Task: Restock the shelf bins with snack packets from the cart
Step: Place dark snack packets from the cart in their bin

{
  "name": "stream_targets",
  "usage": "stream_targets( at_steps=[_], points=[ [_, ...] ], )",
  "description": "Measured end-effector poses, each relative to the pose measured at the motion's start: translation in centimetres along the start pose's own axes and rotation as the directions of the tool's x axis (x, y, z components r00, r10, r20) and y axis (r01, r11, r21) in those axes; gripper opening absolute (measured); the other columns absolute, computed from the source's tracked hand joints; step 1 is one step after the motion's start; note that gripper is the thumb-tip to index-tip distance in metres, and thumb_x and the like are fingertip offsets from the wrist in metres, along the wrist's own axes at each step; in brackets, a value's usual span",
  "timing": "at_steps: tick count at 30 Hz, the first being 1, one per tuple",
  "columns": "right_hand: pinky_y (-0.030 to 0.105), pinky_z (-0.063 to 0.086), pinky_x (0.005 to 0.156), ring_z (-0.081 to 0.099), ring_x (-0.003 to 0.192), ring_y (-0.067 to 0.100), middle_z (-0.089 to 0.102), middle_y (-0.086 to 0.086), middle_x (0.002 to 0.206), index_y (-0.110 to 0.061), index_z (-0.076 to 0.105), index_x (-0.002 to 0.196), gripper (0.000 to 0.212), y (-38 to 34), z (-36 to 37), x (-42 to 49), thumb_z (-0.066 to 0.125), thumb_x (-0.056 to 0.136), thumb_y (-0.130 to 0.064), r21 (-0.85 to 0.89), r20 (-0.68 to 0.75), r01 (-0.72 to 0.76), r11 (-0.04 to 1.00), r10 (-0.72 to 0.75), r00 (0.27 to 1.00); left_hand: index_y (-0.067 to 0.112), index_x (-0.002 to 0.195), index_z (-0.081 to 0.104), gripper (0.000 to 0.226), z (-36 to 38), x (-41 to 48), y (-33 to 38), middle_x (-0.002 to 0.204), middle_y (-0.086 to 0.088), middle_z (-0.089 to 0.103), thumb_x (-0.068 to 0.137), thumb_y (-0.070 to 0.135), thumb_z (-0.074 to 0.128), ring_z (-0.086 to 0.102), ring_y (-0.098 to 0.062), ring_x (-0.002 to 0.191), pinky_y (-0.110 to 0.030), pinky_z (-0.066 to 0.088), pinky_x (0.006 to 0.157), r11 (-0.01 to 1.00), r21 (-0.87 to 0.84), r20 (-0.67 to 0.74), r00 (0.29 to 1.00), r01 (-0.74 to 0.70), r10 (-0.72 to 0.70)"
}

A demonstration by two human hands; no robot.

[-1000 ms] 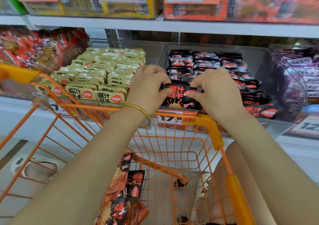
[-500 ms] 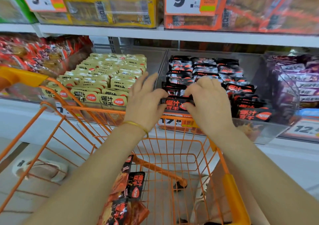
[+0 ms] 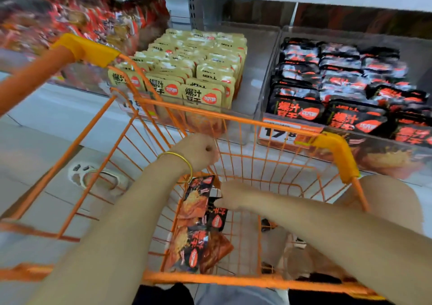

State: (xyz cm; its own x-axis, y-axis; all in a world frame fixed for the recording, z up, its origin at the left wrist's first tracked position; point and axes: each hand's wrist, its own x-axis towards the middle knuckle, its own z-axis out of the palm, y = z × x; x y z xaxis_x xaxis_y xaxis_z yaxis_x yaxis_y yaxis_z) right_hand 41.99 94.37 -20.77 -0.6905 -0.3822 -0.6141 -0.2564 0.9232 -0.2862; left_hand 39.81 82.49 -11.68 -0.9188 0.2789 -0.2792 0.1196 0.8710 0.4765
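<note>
Several black-and-orange snack packets [image 3: 198, 244] lie in the bottom of the orange wire cart [image 3: 233, 118]. My right hand [image 3: 236, 196] is down inside the cart, its fingertips at the top edge of one black packet [image 3: 218, 218]; blur hides whether it grips. My left hand [image 3: 198, 152] hangs above the packets near the cart's front wall, fingers curled into a fist with nothing in it. On the shelf beyond, the clear bin [image 3: 268, 75] holds rows of matching black packets [image 3: 350, 117].
A second clear bin of beige packets [image 3: 187, 71] sits left of the black one. Red snack bags [image 3: 81, 19] fill the far-left bin. A price tag [image 3: 278, 134] hangs on the shelf edge. A sandalled foot [image 3: 93, 176] is on the floor left of the cart.
Both hands left the black packets at the front of the shelf bin and dropped into the cart. The view tilted downward.
</note>
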Motion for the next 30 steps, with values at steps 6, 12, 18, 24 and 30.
stream_targets(
  at_steps=[6, 12, 18, 24, 30],
  points=[
    [0.025, 0.029, 0.044, 0.042, 0.056, 0.020, 0.037, 0.003, 0.061, -0.012, 0.035, 0.058, 0.036, 0.8, 1.8, 1.7, 0.056, 0.087, -0.009, 0.107, -0.079, -0.046, 0.993, 0.055, 0.995, 0.006, 0.112, 0.060, 0.024, 0.6, 0.4, -0.2, 0.116, -0.014, 0.059, 0.096, 0.011, 0.042, 0.055, -0.029, 0.105, -0.040, 0.046, 0.091, 0.969, 0.244, 0.136, 0.989, 0.024, -0.059],
    [0.023, 0.025, 0.046, 0.033, 0.049, 0.014, 0.030, -0.001, 0.057, -0.017, 0.029, 0.059, 0.045, 0.6, 2.8, 1.1, 0.061, 0.090, -0.022, 0.245, 0.033, -0.005, 0.969, -0.004, 0.999, 0.006, 0.120, 0.057, 0.028, 1.1, 0.0, 0.6, 0.128, -0.011, 0.054, 0.098, 0.012, 0.041, 0.052, -0.026, 0.113, -0.034, 0.044, 0.094, 0.968, 0.250, 0.178, 0.983, -0.010, -0.035],
    [0.031, 0.053, 0.054, 0.058, 0.060, 0.022, 0.057, 0.013, 0.070, 0.005, 0.056, 0.088, 0.004, 0.1, -2.3, -0.7, 0.057, 0.088, 0.000, 0.384, 0.224, -0.173, 0.907, 0.090, 0.970, 0.010, 0.124, 0.055, 0.030, 1.4, -0.1, 0.2, 0.131, -0.007, 0.053, 0.095, 0.013, 0.050, 0.050, -0.022, 0.118, -0.029, 0.041, 0.097, 0.969, 0.242, 0.248, 0.969, -0.053, -0.009],
    [0.023, 0.029, 0.044, 0.034, 0.053, 0.016, 0.034, 0.002, 0.059, 0.000, 0.057, 0.078, 0.013, 2.8, -8.8, -8.3, 0.063, 0.086, -0.009, 0.080, -0.132, 0.113, 0.990, -0.101, 0.986, 0.016, 0.112, 0.060, 0.026, 1.8, -0.4, 1.9, 0.111, 0.001, 0.062, 0.087, 0.016, 0.063, 0.058, -0.014, 0.103, -0.020, 0.045, 0.084, 0.990, -0.035, 0.392, 0.909, -0.139, 0.142],
    [0.023, 0.040, 0.063, 0.050, 0.067, 0.011, 0.053, 0.000, 0.074, -0.010, 0.061, 0.082, 0.013, 6.6, -8.6, -13.4, 0.072, 0.081, -0.017, 0.508, -0.645, 0.347, 0.789, 0.081, 0.760, 0.009, 0.087, 0.065, 0.007, 1.6, -0.4, 5.2, 0.073, 0.001, 0.058, 0.084, 0.003, 0.065, 0.053, -0.010, 0.068, -0.025, 0.045, 0.066, 0.872, -0.450, 0.143, 0.949, -0.191, 0.281]
  ],
)
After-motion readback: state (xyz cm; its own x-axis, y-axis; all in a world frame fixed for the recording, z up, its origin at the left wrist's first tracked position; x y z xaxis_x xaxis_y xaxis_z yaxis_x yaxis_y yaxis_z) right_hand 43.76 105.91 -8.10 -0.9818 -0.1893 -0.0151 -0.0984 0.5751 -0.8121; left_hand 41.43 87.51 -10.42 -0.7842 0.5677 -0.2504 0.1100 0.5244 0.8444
